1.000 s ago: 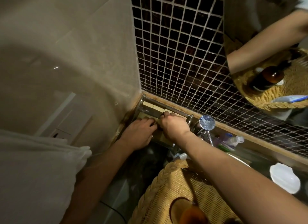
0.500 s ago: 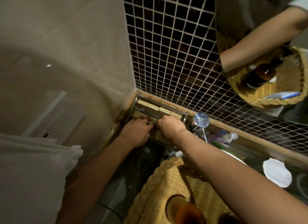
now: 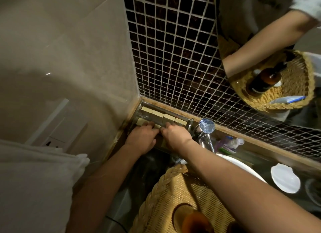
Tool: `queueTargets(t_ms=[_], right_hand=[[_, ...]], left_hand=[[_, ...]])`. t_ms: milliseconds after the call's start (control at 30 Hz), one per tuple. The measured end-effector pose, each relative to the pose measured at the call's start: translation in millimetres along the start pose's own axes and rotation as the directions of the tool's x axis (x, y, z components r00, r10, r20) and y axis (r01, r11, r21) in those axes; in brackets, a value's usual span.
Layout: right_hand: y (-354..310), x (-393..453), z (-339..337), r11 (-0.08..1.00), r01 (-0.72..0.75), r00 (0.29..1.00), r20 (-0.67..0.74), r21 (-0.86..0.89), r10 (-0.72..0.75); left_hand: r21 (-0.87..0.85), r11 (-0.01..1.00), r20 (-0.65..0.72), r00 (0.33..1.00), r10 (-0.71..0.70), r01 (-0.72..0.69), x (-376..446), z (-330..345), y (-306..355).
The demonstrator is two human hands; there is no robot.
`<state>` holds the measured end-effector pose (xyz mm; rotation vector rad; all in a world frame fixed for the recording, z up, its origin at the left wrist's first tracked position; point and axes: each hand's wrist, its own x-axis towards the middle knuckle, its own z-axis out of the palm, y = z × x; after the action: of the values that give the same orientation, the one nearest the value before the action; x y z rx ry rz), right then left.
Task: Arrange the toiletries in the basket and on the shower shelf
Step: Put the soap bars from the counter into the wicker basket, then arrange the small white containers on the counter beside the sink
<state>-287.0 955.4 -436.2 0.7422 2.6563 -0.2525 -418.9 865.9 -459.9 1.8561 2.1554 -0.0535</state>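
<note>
Soap bars (image 3: pixel 164 117) are sitting in rows on the corner shelf (image 3: pixel 139 109); left hand (image 3: pixel 141 139) and right hand (image 3: pixel 175 137) are pressing curled fingers on the front row. Nudged bars risk sliding off.

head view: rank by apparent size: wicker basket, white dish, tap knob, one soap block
1. wicker basket, though nearest the camera
2. white dish
3. tap knob and one soap block: look alike, unranked
</note>
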Motion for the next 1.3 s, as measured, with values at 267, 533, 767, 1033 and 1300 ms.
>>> queueTargets(t_ms=[267, 533, 767, 1033, 1300], right_hand=[[-11.4, -35.8, -42.3, 0.996, -0.071, 0.989, -0.126, 0.050, 0.077], [-33.6, -119.9, -85.3, 0.997, -0.074, 0.913, -0.403, -0.004, 0.066], [-22.4, -214.4, -117.1, 0.984, -0.174, 0.858, -0.494, -0.023, 0.140], [-9.0, -343.3, -92.8, 0.976, -0.218, 0.808, -0.563, -0.010, 0.174], [15.3, -447.0, -15.4, 0.937, -0.344, 0.809, -0.487, 0.058, 0.328]], left_hand=[[-0.097, 0.981, 0.052, 0.986, -0.161, 0.166, -10.6, -31.2, 19.6], [-0.205, 0.971, -0.134, 0.980, -0.149, 0.120, -51.7, -92.9, 60.7], [-0.212, 0.974, -0.237, 0.962, -0.132, 0.081, -107.5, -143.6, 110.3], [-0.146, 0.989, -0.340, 0.938, -0.066, 0.017, -181.8, -161.5, 212.2], [-0.057, 0.991, -0.284, 0.953, 0.101, -0.122, -236.5, -93.5, 314.5]])
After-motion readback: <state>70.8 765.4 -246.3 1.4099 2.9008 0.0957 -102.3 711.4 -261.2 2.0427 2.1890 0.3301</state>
